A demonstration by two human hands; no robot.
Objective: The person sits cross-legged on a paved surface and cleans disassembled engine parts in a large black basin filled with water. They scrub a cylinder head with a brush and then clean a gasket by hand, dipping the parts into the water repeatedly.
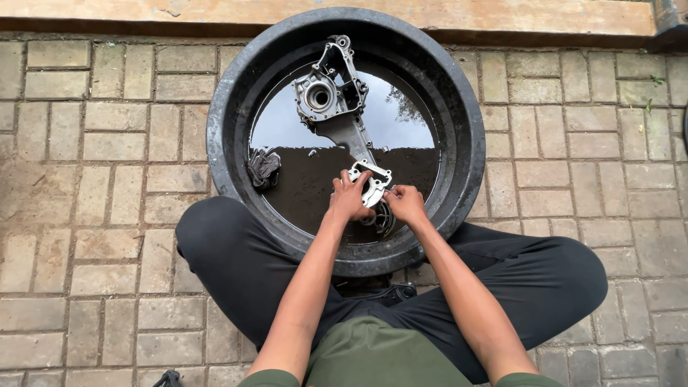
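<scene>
Both arms reach forward over the black tub (229, 107); left hand (349, 198) and right hand (405, 203) each grip closed on 1 small metal cover (373, 184), held just above the dark liquid (308, 190).

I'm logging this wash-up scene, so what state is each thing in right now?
Black basin: holds dark liquid.
Large metal casing: leaning on the basin wall, lower end in the liquid.
Small metal cover: held above the liquid by left hand and right hand.
Dark rag: crumpled, wet.

Both hands, left hand (349, 198) and right hand (405, 203), are holding a small metal cover (373, 183) over the dark liquid in the black round tub (229, 122); a big engine casing (333, 97) is leaning at the far side.
</scene>
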